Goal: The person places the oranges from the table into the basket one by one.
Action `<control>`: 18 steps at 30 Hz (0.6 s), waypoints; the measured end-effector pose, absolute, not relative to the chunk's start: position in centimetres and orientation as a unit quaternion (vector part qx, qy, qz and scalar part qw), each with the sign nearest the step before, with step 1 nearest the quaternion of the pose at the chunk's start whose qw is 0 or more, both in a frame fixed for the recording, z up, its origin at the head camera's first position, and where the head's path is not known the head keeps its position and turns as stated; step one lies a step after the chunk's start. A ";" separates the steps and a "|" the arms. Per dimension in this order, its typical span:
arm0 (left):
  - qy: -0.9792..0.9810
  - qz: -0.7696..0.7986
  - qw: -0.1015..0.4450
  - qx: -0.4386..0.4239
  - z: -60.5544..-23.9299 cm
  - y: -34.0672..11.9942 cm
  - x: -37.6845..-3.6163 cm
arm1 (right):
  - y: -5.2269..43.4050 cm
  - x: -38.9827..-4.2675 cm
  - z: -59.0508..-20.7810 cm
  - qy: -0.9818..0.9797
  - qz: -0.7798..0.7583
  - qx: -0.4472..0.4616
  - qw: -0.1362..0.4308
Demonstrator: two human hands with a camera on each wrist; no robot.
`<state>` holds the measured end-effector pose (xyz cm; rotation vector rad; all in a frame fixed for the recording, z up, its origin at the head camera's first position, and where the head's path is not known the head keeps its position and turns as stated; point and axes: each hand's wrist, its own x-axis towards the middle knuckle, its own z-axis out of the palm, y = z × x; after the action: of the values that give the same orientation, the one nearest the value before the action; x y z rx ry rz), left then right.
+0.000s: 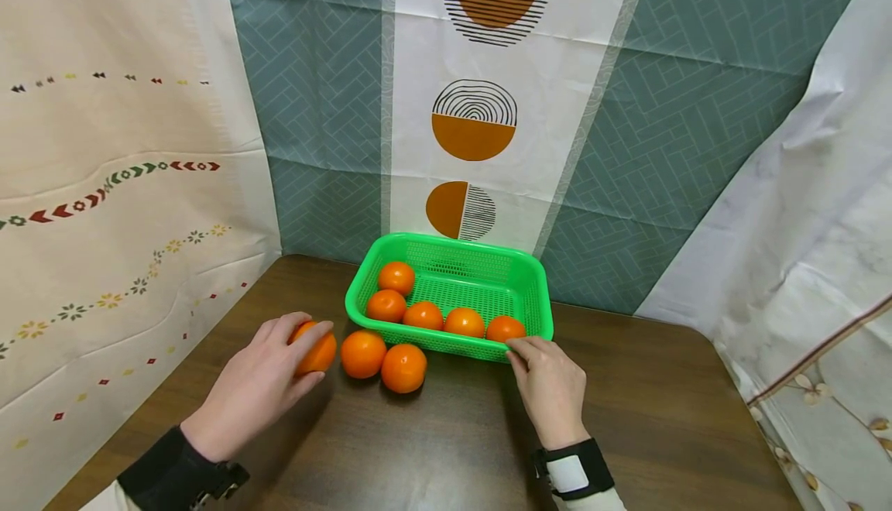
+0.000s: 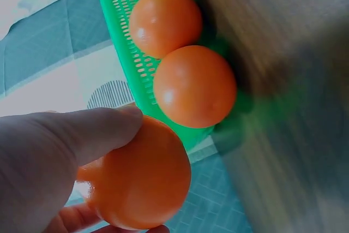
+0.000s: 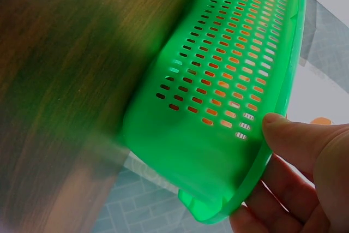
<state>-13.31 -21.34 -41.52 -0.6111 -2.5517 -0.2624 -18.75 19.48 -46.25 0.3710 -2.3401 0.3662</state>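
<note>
A green perforated basket (image 1: 535,277) stands at the back of the brown table and holds several orange fruits (image 1: 423,315). My left hand (image 1: 261,377) grips one orange fruit (image 1: 318,353) on the table left of the basket; in the left wrist view the fruit (image 2: 139,181) sits between thumb and fingers. Two more fruits (image 1: 363,353) (image 1: 403,368) lie on the table in front of the basket, and they show as two fruits (image 2: 195,85) (image 2: 165,21) against its wall. My right hand (image 1: 548,380) pinches the basket's near right rim (image 3: 256,181).
Patterned cloth hangs behind the table (image 1: 446,449) and on both sides. The table's right edge runs close to a white curtain (image 1: 822,279). Both wrists wear dark bands.
</note>
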 end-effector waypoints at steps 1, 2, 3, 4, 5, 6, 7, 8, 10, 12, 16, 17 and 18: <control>-0.936 -0.096 0.251 -0.226 -41.3 -21.3 -13.5 | 19.5 -18.7 -46.2 -0.909 0.142 0.144 0.364; -0.936 -0.096 0.251 -0.228 -41.1 -21.1 -13.6 | 19.5 -18.7 -46.2 -0.909 0.142 0.143 0.364; -0.935 -0.096 0.252 -0.230 -40.9 -21.0 -13.7 | 19.5 -18.7 -46.2 -0.910 0.142 0.142 0.364; -0.935 -0.094 0.253 -0.231 -40.7 -20.9 -13.9 | 19.5 -18.7 -46.2 -0.910 0.142 0.142 0.363; -0.934 -0.094 0.254 -0.234 -40.5 -20.8 -14.0 | 19.5 -18.7 -46.3 -0.910 0.143 0.142 0.363; -0.933 -0.092 0.256 -0.237 -40.3 -20.7 -14.2 | 19.5 -18.7 -46.3 -0.910 0.143 0.142 0.363; -0.931 -0.090 0.259 -0.239 -40.2 -20.5 -14.3 | 19.5 -18.7 -46.3 -0.910 0.143 0.142 0.363; -0.930 -0.089 0.262 -0.242 -40.0 -20.4 -14.5 | 19.5 -18.7 -46.3 -0.910 0.144 0.142 0.363; -0.927 -0.087 0.269 -0.248 -39.6 -20.1 -14.8 | 19.4 -18.8 -46.3 -0.909 0.144 0.143 0.364; -0.923 -0.087 0.277 -0.253 -39.2 -19.9 -15.2 | 19.4 -18.8 -46.3 -0.909 0.145 0.143 0.364; -0.918 -0.092 0.284 -0.262 -38.4 -19.4 -16.0 | 19.5 -18.8 -46.3 -0.909 0.145 0.141 0.364; -0.917 -0.092 0.285 -0.264 -38.2 -19.3 -16.2 | 19.5 -18.8 -46.4 -0.910 0.145 0.140 0.363; -0.916 -0.093 0.286 -0.266 -38.1 -19.2 -16.4 | 19.5 -18.8 -46.4 -0.910 0.145 0.140 0.362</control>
<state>-16.36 -19.15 -38.07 -0.7123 -2.4488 -0.2494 -18.81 19.48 -46.37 0.3605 -2.3432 0.3723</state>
